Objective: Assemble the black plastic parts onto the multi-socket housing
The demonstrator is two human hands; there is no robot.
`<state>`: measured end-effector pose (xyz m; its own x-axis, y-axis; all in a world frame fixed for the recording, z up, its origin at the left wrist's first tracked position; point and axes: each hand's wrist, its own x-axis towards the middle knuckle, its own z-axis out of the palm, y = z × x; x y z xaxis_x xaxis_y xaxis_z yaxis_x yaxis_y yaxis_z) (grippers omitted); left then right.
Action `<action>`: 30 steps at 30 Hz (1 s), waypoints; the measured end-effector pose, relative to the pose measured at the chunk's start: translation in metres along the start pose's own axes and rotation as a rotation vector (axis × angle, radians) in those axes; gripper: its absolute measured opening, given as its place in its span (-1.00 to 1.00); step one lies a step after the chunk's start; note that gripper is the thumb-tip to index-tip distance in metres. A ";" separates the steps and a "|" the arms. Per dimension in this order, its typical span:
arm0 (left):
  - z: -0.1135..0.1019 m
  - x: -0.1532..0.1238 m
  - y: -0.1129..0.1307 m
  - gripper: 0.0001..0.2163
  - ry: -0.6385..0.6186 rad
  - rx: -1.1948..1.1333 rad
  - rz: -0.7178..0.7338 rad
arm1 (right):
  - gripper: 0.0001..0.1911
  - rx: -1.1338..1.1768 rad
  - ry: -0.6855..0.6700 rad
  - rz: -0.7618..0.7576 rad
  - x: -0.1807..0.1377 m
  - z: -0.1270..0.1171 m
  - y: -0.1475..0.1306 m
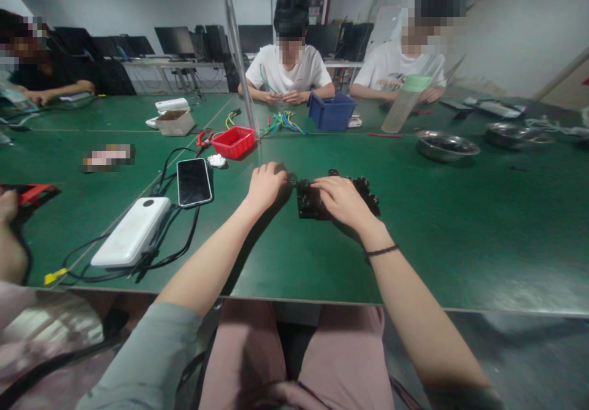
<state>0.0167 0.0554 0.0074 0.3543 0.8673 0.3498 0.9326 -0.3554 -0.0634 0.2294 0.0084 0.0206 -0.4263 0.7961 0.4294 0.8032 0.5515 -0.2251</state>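
Note:
On the green table before me lies a cluster of small black parts [307,206], some with round, shiny tops; their kind is too blurred to tell. My right hand [343,200] rests palm down over this cluster, its fingers stretched out toward the left and covering the middle of it. Just left of the cluster, my left hand [267,184] has its fingers bent together. A small dark thing [291,180] shows at those fingertips, close to the cluster's left edge; I cannot make out what it is.
Left of my hands lie a phone [194,181], a white power bank [132,232] and black cables. Farther back are a red tray [234,142], pliers [203,142], coloured wires [284,123], a blue bin [331,111], a bottle [405,106] and a metal bowl [447,146]. Several people sit around.

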 end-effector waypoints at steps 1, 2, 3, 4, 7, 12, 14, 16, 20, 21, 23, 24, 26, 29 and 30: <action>0.000 0.000 0.000 -0.75 0.001 0.001 -0.003 | -0.64 0.002 0.005 -0.004 0.000 0.001 0.001; -0.001 -0.001 0.000 -0.75 0.001 0.004 -0.008 | -0.64 0.005 0.009 -0.007 0.000 0.001 0.001; -0.002 -0.001 0.000 -0.75 -0.001 0.006 -0.012 | -0.64 0.007 0.011 -0.010 0.000 0.002 0.001; -0.002 -0.002 0.000 -0.75 -0.005 0.008 -0.017 | -0.64 0.008 0.011 -0.014 0.000 0.002 0.002; -0.004 -0.002 0.000 -0.75 -0.018 0.012 -0.026 | -0.64 0.010 0.015 -0.024 0.000 0.002 0.002; -0.004 -0.003 0.000 -0.75 -0.016 0.010 -0.029 | -0.64 0.011 0.025 -0.024 -0.001 0.001 0.001; -0.004 -0.004 0.000 -0.75 -0.014 0.006 -0.033 | -0.64 0.014 0.021 -0.020 -0.002 0.000 0.000; -0.003 -0.005 0.001 -0.76 -0.018 0.002 -0.037 | -0.64 0.020 0.018 -0.016 -0.002 0.000 -0.002; -0.003 -0.008 0.002 -0.75 -0.012 0.002 -0.033 | -0.64 0.025 0.022 -0.030 -0.002 0.000 -0.004; -0.002 -0.008 0.002 -0.75 -0.008 0.004 -0.033 | -0.64 0.025 0.022 -0.034 -0.002 0.000 -0.004; -0.002 -0.009 0.002 -0.75 -0.006 0.005 -0.033 | -0.65 0.022 0.020 -0.035 -0.003 0.001 -0.004; -0.003 -0.009 0.002 -0.75 -0.006 0.003 -0.033 | -0.65 0.021 0.019 -0.035 -0.003 0.001 -0.004; -0.003 -0.009 0.003 -0.74 -0.006 -0.003 -0.031 | -0.65 0.019 0.020 -0.037 -0.003 0.002 -0.004; -0.005 -0.010 0.004 -0.75 -0.005 -0.014 -0.026 | -0.66 0.021 0.026 -0.040 -0.002 0.004 -0.003; -0.006 -0.010 0.005 -0.75 -0.002 -0.016 -0.028 | -0.66 0.022 0.027 -0.040 -0.002 0.004 -0.003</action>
<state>0.0171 0.0432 0.0093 0.3281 0.8776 0.3494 0.9409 -0.3365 -0.0382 0.2264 0.0063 0.0166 -0.4465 0.7666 0.4614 0.7763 0.5884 -0.2263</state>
